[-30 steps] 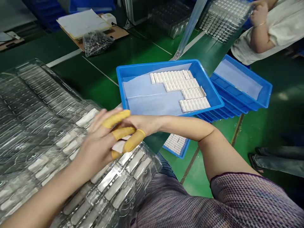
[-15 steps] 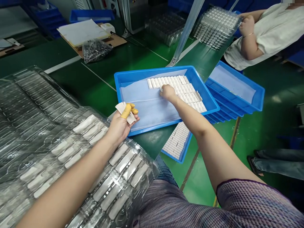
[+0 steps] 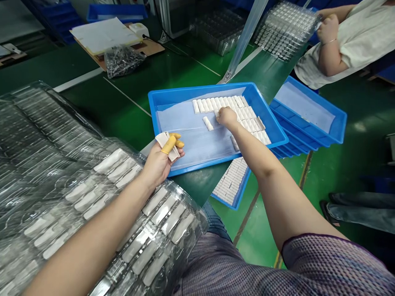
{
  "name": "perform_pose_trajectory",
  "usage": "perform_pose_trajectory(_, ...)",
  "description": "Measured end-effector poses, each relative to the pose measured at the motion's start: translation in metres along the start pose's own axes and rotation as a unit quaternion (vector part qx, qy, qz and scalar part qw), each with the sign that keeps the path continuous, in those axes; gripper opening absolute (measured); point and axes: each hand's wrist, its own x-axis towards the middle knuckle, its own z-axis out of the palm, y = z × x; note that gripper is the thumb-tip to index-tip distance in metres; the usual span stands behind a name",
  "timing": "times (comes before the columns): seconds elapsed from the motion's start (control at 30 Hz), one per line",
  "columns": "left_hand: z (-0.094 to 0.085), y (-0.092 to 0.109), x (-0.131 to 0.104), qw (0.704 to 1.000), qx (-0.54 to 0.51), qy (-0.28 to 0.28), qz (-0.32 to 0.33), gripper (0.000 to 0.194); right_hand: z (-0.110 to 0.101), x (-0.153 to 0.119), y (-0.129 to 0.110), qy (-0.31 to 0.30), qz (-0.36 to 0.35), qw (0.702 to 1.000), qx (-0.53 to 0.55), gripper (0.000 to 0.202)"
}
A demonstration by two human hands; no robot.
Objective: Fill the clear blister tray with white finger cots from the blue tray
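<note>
A blue tray (image 3: pixel 197 165) lined with pale sheet holds rows of white rolled pieces (image 3: pixel 216 102) along its far and right parts. My left hand (image 3: pixel 163 158), with yellow finger covers, grips flat white pieces (image 3: pixel 165 139) over the tray's left edge. My right hand (image 3: pixel 227 118) is closed at the rows' edge; its fingertips are on something too small to make out. One loose white roll (image 3: pixel 207 123) lies on the liner left of that hand, and another, partly hidden, lies by my right forearm. Clear plastic trays (image 3: pixel 154 238) with white pieces are beneath my left arm.
Stacked blue trays (image 3: pixel 339 123) stand at the right, and a filled one (image 3: pixel 231 185) sits below the table edge. A person (image 3: pixel 330 45) holds a clear blister tray (image 3: pixel 285 31). A metal post (image 3: pixel 243 45) rises behind the tray; a clipboard (image 3: pixel 105 37) lies back left.
My right hand has moved slightly right along the rows. A loose roll now shows on the liner where none was seen, and another shows by my forearm. My left hand shifted slightly right.
</note>
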Motion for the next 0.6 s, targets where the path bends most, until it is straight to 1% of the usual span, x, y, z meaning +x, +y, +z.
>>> perform_pose_trajectory(0.17,0.001,0.0,0.0,1.0,-0.005,-0.006,0.004,0.073,0.006,-0.003,-0.011,-0.014,0.004,1.0,-0.01,0.053)
perform_pose_trajectory(0.27,0.001,-0.001,0.0,1.0,-0.009,-0.009,0.006,0.075,0.0,-0.005,-0.016,-0.018,0.014,1.0,0.002,0.058)
perform_pose_trajectory(0.33,0.001,-0.001,0.001,1.0,-0.013,-0.011,0.002,0.072,-0.006,-0.009,-0.02,-0.024,0.014,0.999,0.018,0.057)
perform_pose_trajectory(0.43,0.001,0.0,0.001,1.0,-0.013,-0.008,-0.009,0.058,-0.008,-0.019,-0.028,-0.036,-0.001,0.998,0.042,0.052)
perform_pose_trajectory(0.6,0.004,0.003,-0.001,0.999,-0.019,0.019,-0.027,0.029,0.001,-0.033,-0.042,-0.042,-0.008,0.998,0.048,0.048)
